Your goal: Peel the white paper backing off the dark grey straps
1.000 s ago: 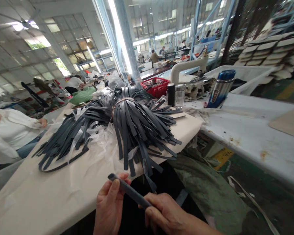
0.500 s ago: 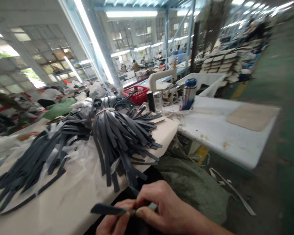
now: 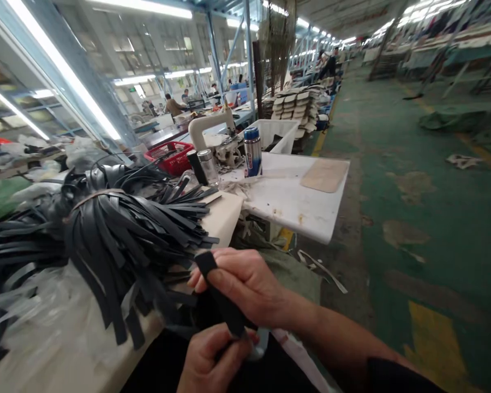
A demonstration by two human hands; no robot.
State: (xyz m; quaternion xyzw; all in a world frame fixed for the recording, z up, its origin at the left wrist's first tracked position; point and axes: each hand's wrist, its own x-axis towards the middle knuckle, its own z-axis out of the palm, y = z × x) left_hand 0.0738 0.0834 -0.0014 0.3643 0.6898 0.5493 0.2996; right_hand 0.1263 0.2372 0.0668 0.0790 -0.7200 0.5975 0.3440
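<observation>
A dark grey strip (image 3: 226,307) runs between my two hands, low in the middle of the head view. My right hand (image 3: 245,278) pinches its upper end between thumb and fingers. Lower down, my left hand (image 3: 215,355) is closed on the strip's other end, by a small pale, shiny piece (image 3: 258,345) that I cannot make out. Left of my hands lies a big bundle of similar dark strips (image 3: 110,234), tied with a band (image 3: 100,194), its loose ends hanging over the table edge.
Clear plastic wrapping (image 3: 61,305) covers part of the cream table (image 3: 82,365). Behind are a red basket (image 3: 169,158), a glass jar (image 3: 208,164), a sewing machine (image 3: 208,123) and a blue-silver flask (image 3: 252,153). A white table (image 3: 286,204) stands at right, beside the green floor (image 3: 393,180).
The view has swung right, so the bundle and tables sit further left. My right hand has risen with the strip's end, and the strip now slants between both hands.
</observation>
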